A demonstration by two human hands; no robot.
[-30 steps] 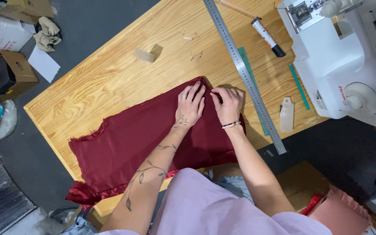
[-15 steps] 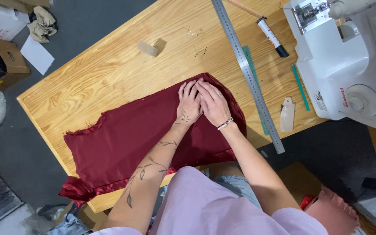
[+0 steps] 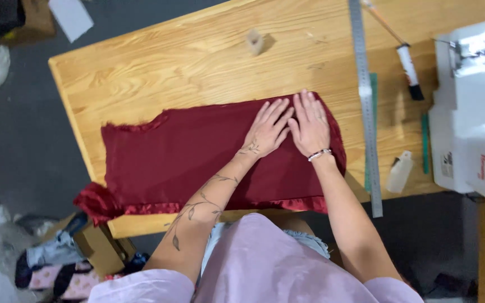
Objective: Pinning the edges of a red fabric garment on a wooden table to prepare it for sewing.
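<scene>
A piece of dark red fabric [image 3: 186, 157] lies spread on the wooden table [image 3: 158, 73], its left end bunched over the table's near-left corner. My left hand [image 3: 268, 129] rests flat on the fabric's right part, fingers spread. My right hand [image 3: 310, 123] lies flat right beside it, a bracelet on the wrist. Both palms press down on the cloth; neither hand grips anything.
A long metal ruler [image 3: 365, 101] lies right of the fabric over a green strip. A white sewing machine [image 3: 472, 118] stands at the right edge. A marker [image 3: 408, 70], a small white bottle [image 3: 398, 171] and a small block [image 3: 254, 40] lie on the table. Boxes and clothes lie on the floor at left.
Both hands have slid together on the fabric, the right hand moving left beside the left one. The camera view has shifted so the table appears closer.
</scene>
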